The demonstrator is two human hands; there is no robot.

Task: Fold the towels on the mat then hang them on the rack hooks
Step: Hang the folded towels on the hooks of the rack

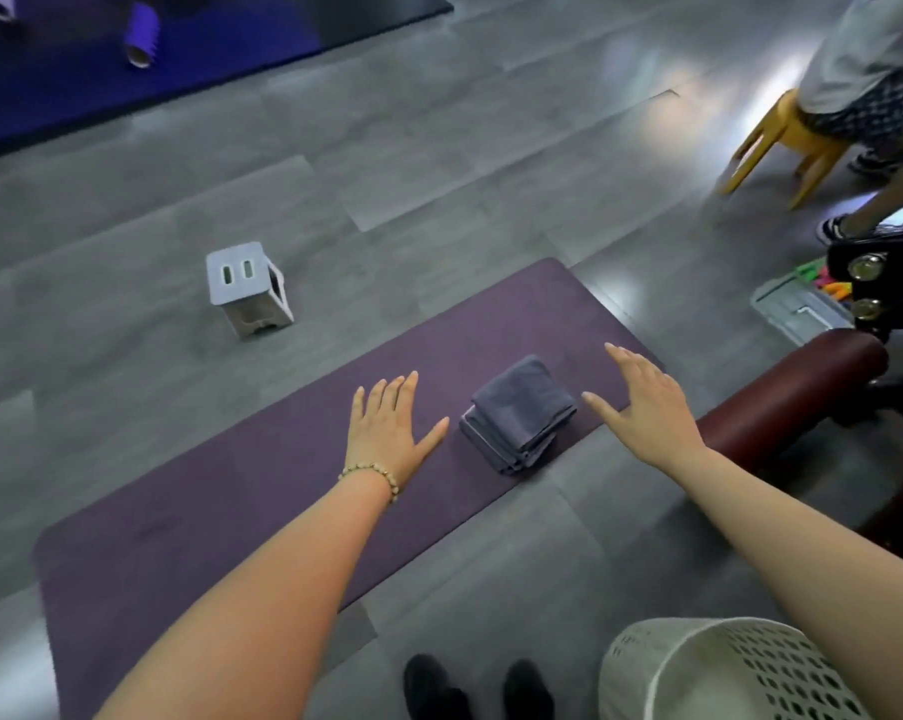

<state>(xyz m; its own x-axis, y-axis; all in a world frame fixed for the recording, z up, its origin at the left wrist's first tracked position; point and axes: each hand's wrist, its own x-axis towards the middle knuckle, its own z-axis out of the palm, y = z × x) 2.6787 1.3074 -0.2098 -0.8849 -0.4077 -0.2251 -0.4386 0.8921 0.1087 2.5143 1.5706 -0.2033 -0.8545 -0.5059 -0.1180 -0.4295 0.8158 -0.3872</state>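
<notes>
The towels (519, 413) lie folded in a small stack, with the mat (231, 485) under them and its near edge just beside them. The left hand (387, 428) is held to the left of the towels and the right hand (647, 407) to the right, both with fingers straight and apart, nothing gripped. The stack is probably best taken from both sides together, so that no layer is opened.

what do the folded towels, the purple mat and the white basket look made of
Folded towels: soft cloth, likely microfibre or cotton; matte grey, limp layered edges.
Purple mat: probably foam or rubber; thin, flat, matte, rounded corners.
White basket: looks like moulded plastic; smooth rim, regular holes.
</notes>
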